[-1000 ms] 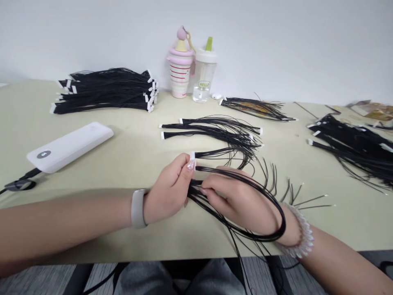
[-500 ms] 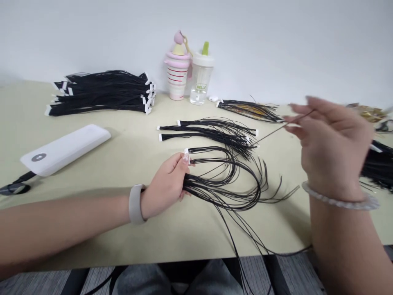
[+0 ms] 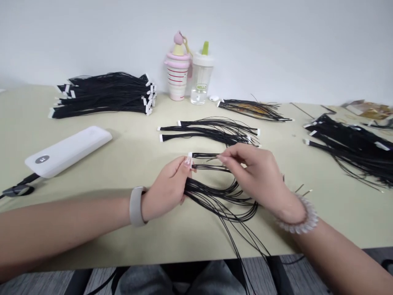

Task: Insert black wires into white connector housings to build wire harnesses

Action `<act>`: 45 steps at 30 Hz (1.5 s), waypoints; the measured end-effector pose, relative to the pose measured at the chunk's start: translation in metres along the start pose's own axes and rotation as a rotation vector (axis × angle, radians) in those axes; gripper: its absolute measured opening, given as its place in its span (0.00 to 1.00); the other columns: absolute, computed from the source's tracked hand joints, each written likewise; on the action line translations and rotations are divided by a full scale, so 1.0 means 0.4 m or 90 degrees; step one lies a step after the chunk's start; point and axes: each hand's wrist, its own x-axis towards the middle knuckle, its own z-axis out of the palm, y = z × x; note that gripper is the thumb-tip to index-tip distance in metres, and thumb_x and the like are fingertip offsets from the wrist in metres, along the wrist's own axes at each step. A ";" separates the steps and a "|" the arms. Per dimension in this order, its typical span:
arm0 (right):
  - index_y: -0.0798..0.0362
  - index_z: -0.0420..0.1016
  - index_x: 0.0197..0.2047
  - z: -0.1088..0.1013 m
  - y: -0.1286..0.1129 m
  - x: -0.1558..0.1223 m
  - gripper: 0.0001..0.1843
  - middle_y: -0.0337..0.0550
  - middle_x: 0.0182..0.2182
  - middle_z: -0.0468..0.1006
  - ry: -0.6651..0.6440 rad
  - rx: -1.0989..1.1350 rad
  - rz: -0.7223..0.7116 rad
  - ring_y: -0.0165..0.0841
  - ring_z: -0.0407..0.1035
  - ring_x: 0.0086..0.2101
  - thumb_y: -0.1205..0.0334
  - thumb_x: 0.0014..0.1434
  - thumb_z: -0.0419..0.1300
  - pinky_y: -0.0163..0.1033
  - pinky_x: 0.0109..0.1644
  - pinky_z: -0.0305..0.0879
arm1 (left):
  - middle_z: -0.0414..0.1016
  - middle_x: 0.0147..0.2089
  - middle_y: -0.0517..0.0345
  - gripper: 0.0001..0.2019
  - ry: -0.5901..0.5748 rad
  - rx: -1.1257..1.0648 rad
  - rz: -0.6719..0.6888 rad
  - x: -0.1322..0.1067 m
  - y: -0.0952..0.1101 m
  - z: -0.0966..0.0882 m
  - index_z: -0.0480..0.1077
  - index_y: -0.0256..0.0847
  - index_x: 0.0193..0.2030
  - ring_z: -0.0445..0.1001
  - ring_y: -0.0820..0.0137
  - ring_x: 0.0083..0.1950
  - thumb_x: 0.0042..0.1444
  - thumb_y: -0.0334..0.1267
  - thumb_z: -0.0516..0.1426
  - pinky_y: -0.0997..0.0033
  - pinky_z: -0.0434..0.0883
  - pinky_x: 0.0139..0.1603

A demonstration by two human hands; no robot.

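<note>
My left hand is closed around a bundle of thin black wires, with a small white connector pinched under the thumb. From the connector the wires run right, loop round and come back into the palm; some ends hang over the table's front edge. My right hand pinches a single black wire between thumb and forefinger, its tip pointing left toward the connector. Whether that tip touches the connector I cannot tell. The right hand hides part of the loop.
Several black wire bundles with white connectors lie beyond my hands. A big stack of wire bundles is at the back left, another pile at the right. A white power bank, a pink cup and a clear bottle stand around.
My right hand has come down and left from the raised spot at the right, bringing the wire's end close to the connector. The left hand has stayed nearly still.
</note>
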 end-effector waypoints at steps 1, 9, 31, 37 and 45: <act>0.54 0.70 0.30 0.008 -0.001 -0.002 0.06 0.37 0.25 0.72 -0.004 -0.022 -0.024 0.23 0.64 0.26 0.63 0.57 0.55 0.30 0.30 0.59 | 0.55 0.13 0.66 0.19 -0.002 0.009 0.005 -0.001 0.001 0.000 0.55 0.40 0.25 0.56 0.78 0.14 0.59 0.51 0.42 0.79 0.56 0.15; 0.56 0.67 0.30 0.030 -0.001 -0.010 0.08 0.39 0.25 0.71 0.005 -0.130 -0.086 0.25 0.62 0.24 0.63 0.58 0.52 0.31 0.29 0.56 | 0.57 0.15 0.65 0.19 -0.011 0.024 0.045 -0.001 0.000 0.000 0.54 0.39 0.23 0.55 0.79 0.17 0.60 0.48 0.43 0.78 0.56 0.18; 0.57 0.70 0.34 0.034 0.006 -0.012 0.10 0.43 0.28 0.73 -0.073 -0.194 -0.194 0.27 0.65 0.29 0.65 0.61 0.49 0.32 0.32 0.58 | 0.55 0.14 0.66 0.18 -0.026 0.061 0.043 -0.007 -0.003 0.001 0.55 0.40 0.23 0.56 0.79 0.16 0.60 0.47 0.42 0.78 0.57 0.18; 0.57 0.71 0.33 0.037 0.006 -0.011 0.13 0.42 0.26 0.71 -0.100 -0.235 -0.244 0.27 0.63 0.29 0.66 0.61 0.47 0.32 0.32 0.57 | 0.56 0.17 0.67 0.16 -0.069 0.094 0.083 -0.008 -0.002 -0.001 0.56 0.39 0.26 0.55 0.80 0.16 0.60 0.46 0.43 0.78 0.57 0.18; 0.55 0.68 0.39 0.003 0.023 0.006 0.11 0.43 0.32 0.72 -0.058 -0.229 -0.188 0.29 0.65 0.31 0.57 0.57 0.55 0.33 0.32 0.59 | 0.56 0.15 0.67 0.17 -0.011 0.054 0.036 -0.011 0.002 0.000 0.56 0.40 0.27 0.58 0.79 0.14 0.60 0.50 0.43 0.80 0.58 0.15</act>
